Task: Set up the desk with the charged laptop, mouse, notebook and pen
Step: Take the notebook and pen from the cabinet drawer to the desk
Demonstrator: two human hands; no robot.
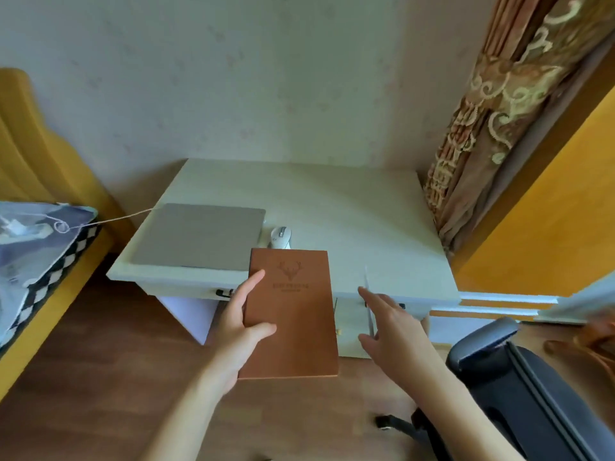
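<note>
The thin white pen (368,301) is blurred and hard to make out: it shows as a pale, narrow streak whose lower end vanishes behind the right hand (392,331), so whether that hand pinches it or merely reaches with straight fingers cannot be told. The streak runs near-upright in the view, from the hand toward the front edge of the pale cream desk (349,207). The brown leather-look notebook with an embossed stag's head (293,311) has its long axis running away from the person, far short edge over the desk's front edge, near edge hanging out past it; the stamped lettering is too small to read. The left hand (238,327) grips the notebook's left long side, thumb on the cover, forefinger laid along it. The closed flat grey laptop (199,237) lies at the desk's left front corner, a thin cord at its far left corner, and the small white mouse (280,236) sits just beside its right edge, partly hidden by the notebook.
</note>
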